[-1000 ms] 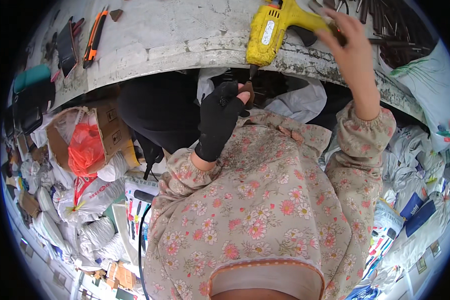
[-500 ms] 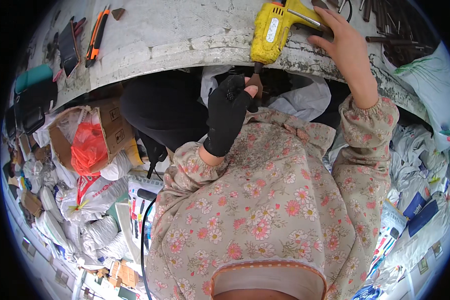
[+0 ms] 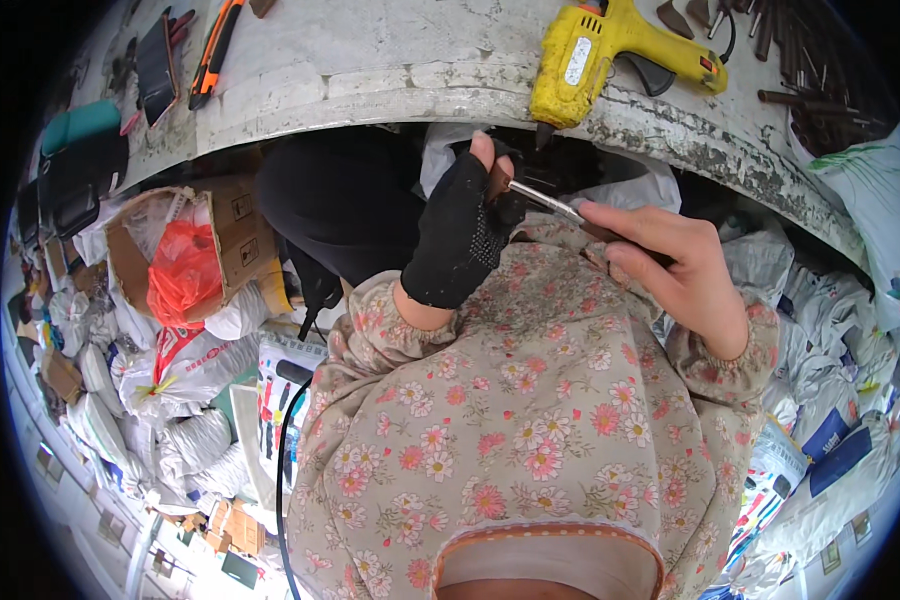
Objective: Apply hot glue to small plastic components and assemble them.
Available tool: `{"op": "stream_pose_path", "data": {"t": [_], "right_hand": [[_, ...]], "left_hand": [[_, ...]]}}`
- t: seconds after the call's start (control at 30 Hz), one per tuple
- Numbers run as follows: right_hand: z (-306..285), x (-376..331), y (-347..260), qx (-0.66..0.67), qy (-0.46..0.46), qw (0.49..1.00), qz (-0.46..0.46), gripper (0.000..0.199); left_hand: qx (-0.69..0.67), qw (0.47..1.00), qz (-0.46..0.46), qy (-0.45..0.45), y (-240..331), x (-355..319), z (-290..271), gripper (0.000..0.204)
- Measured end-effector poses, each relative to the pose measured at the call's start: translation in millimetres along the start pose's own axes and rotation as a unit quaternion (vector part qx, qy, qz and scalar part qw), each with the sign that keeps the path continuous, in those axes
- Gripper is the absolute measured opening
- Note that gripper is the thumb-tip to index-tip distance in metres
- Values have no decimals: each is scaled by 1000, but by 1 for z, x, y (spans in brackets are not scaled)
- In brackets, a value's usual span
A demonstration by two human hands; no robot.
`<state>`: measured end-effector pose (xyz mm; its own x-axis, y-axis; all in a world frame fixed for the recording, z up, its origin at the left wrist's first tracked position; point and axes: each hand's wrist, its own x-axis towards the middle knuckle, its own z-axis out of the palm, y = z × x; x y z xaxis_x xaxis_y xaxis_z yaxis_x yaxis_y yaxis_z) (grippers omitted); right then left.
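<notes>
My left hand (image 3: 457,235), in a black fingerless glove, pinches a small brown piece (image 3: 499,181) between thumb and fingers; most of it is hidden. Bare, my right hand (image 3: 688,268) grips a slim silver rod with a brown handle end (image 3: 550,201). The rod's tip meets the brown piece, or nearly so; the fingers hide the exact contact. Just beyond both hands, a yellow glue gun (image 3: 575,75) lies on the worktable, its dark nozzle pointing toward me over the edge. Neither hand touches it.
On the worktable (image 3: 390,60) lie an orange-and-black cutter (image 3: 213,60), brown wedge-shaped pieces (image 3: 674,18) and a heap of dark rods (image 3: 800,60). To the left, a cardboard box (image 3: 235,235) holds a red bag (image 3: 185,270). White plastic bags (image 3: 830,330) crowd the right.
My right hand has left the glue gun with the silver rod and come down toward my left. The brown piece has moved away from the nozzle. The view has shifted slightly.
</notes>
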<state>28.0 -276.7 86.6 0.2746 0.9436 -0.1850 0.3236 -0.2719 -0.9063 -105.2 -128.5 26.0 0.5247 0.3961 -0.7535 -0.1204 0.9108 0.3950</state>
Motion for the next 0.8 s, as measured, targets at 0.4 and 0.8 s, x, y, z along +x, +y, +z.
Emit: {"op": "stream_pose_path", "data": {"t": [0.4,0.8], "right_hand": [[-7,1,-37,-134,-38,990,-31,30],[6,13,10,-30,-30,999,15,25]], "left_hand": [[372,883,277,-65,4,-25,0,26],[525,733,344,-264,10,3,-31,16]]}}
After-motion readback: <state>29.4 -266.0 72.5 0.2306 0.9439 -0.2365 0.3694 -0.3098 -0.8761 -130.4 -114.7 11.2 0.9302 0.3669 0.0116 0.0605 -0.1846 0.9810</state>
